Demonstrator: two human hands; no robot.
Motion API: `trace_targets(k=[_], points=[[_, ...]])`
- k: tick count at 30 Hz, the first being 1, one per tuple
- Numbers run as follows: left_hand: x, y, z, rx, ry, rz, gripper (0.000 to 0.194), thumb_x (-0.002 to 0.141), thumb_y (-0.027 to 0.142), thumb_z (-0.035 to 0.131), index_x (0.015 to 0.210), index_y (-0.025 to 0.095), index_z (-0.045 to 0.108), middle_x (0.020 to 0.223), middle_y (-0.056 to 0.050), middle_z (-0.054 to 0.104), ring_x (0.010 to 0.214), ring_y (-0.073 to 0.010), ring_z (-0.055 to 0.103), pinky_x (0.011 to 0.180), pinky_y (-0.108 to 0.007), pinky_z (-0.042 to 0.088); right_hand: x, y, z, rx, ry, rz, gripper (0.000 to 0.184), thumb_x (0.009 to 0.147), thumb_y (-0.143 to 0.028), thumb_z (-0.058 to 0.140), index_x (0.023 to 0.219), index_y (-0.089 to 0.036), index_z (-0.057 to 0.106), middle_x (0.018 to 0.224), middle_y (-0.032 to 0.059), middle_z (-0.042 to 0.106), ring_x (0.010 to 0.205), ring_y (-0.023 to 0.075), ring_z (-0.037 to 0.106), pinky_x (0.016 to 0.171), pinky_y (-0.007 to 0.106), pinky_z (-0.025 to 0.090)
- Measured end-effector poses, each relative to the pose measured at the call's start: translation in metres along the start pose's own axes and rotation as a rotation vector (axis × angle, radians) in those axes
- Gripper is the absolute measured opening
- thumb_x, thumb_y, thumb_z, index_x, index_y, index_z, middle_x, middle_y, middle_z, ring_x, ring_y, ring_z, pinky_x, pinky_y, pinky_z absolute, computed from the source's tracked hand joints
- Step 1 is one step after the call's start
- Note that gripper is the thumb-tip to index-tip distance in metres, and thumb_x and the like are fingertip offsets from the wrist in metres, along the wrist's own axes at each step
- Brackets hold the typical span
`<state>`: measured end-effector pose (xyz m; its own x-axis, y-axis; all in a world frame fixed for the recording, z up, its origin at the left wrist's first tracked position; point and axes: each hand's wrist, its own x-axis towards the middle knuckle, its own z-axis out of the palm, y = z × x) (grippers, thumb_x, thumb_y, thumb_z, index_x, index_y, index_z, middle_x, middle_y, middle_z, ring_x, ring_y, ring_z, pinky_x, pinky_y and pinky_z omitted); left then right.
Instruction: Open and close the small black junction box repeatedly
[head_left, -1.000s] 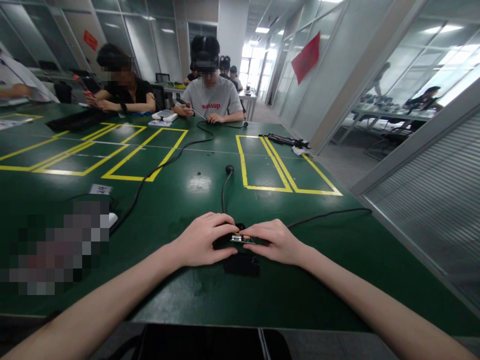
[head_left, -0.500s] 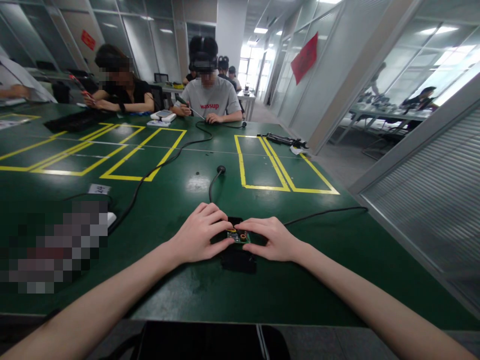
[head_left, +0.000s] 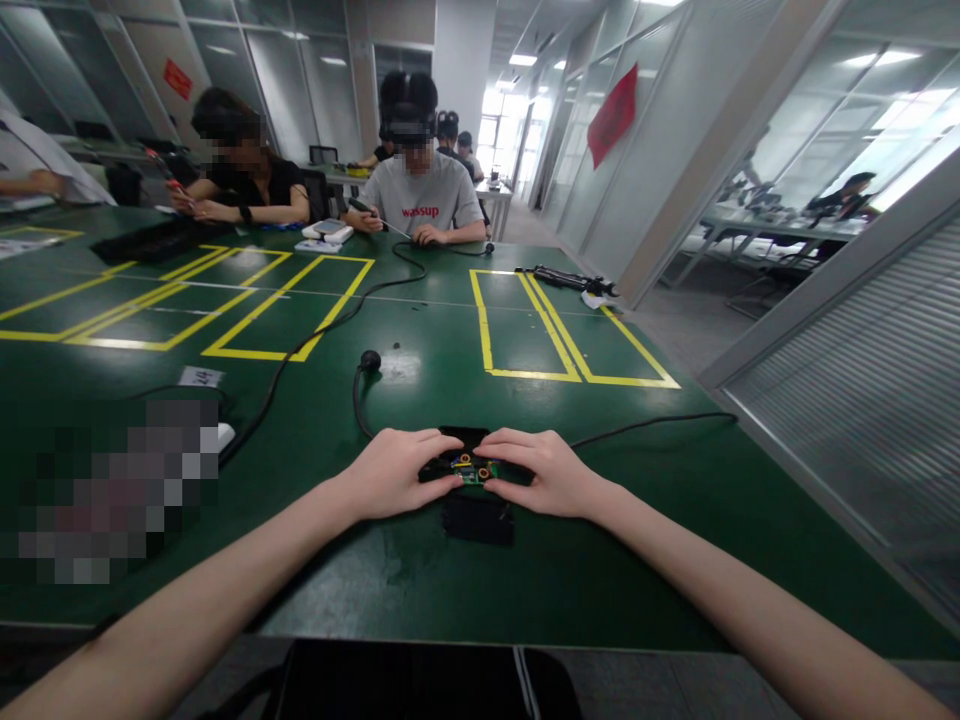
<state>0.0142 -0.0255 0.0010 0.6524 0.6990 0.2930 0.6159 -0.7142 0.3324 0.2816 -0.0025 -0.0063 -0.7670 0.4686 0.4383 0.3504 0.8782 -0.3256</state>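
Observation:
A small green circuit board (head_left: 471,475) with copper coils on it lies between my two hands. My left hand (head_left: 401,472) grips its left end, thumb at the near edge and fingers at the far side. At the right end, my right hand (head_left: 541,474) pinches it the same way. One black plastic shell piece (head_left: 466,437) shows just behind the board, partly hidden by my fingers. Another flat black piece (head_left: 478,521) rests on the table in front of the board. Past my left hand, a black cable ends in a round plug (head_left: 370,361).
The green table (head_left: 600,590) carries yellow tape rectangles (head_left: 525,377). A long black cable (head_left: 281,365) crosses on the left, near a blurred-out object (head_left: 127,490). Black parts (head_left: 566,280) lie at the far right. Opposite, a person (head_left: 424,200) holds a screwdriver.
The round plug and its cable have swung left. My left hand has shifted slightly lower, its fingers flatter, and more of the circuit board and its coils shows.

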Motion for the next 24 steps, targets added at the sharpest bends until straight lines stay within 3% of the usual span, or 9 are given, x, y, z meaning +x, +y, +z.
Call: trace_targets(k=[4,8,12,16,18,24], points=[[0.0,-0.007,0.003,0.052,-0.032,-0.048,0.029,0.1,0.038,0.058,0.121,0.021,0.069,0.107,-0.006,0.077,0.09,-0.0207,0.075,0.076,-0.028,0.057,-0.001,0.004,-0.001,-0.027,-0.067,0.077,0.048,0.091,-0.046,0.07,0.13,-0.02,0.067,0.123,0.0125,0.07,0.1,0.0243,0.075,0.083,0.036,0.061],[0.002,-0.013,0.007,0.089,-0.011,-0.115,0.035,0.101,0.037,0.056,0.13,0.022,0.067,0.111,-0.008,0.078,0.09,-0.0222,0.075,0.078,-0.031,0.058,-0.002,0.008,-0.002,-0.081,-0.12,0.164,0.066,0.086,-0.057,0.072,0.14,-0.02,0.061,0.135,0.015,0.063,0.1,0.0277,0.074,0.086,0.042,0.06],[0.002,-0.013,0.004,0.049,0.026,-0.122,0.037,0.1,0.036,0.057,0.134,0.024,0.063,0.11,-0.006,0.078,0.087,-0.0204,0.074,0.076,-0.029,0.056,-0.003,0.006,-0.002,-0.064,-0.11,0.171,0.079,0.082,-0.06,0.075,0.148,-0.024,0.052,0.146,0.0155,0.055,0.109,0.0299,0.071,0.091,0.043,0.058],[0.001,-0.01,-0.001,-0.029,0.044,-0.082,0.021,0.098,0.037,0.06,0.11,0.022,0.067,0.096,-0.002,0.077,0.074,-0.0166,0.071,0.067,-0.025,0.051,-0.004,0.0,-0.004,-0.078,-0.094,0.137,0.075,0.078,-0.064,0.076,0.138,-0.022,0.058,0.139,0.0157,0.058,0.098,0.0265,0.072,0.08,0.038,0.058],[0.0,-0.009,-0.003,-0.043,0.032,-0.065,0.022,0.096,0.041,0.062,0.104,0.021,0.066,0.091,-0.001,0.076,0.07,-0.0161,0.07,0.064,-0.025,0.05,-0.004,-0.002,-0.005,-0.091,-0.106,0.111,0.07,0.078,-0.064,0.076,0.131,-0.021,0.061,0.132,0.0146,0.061,0.093,0.025,0.072,0.076,0.035,0.057],[0.0,-0.008,-0.007,-0.061,-0.009,-0.064,0.042,0.089,0.052,0.068,0.119,0.022,0.064,0.105,-0.004,0.078,0.079,-0.02,0.074,0.069,-0.028,0.053,-0.003,-0.002,-0.004,-0.108,-0.105,0.107,0.065,0.08,-0.061,0.075,0.13,-0.021,0.064,0.132,0.0141,0.062,0.093,0.0247,0.072,0.078,0.036,0.057]])
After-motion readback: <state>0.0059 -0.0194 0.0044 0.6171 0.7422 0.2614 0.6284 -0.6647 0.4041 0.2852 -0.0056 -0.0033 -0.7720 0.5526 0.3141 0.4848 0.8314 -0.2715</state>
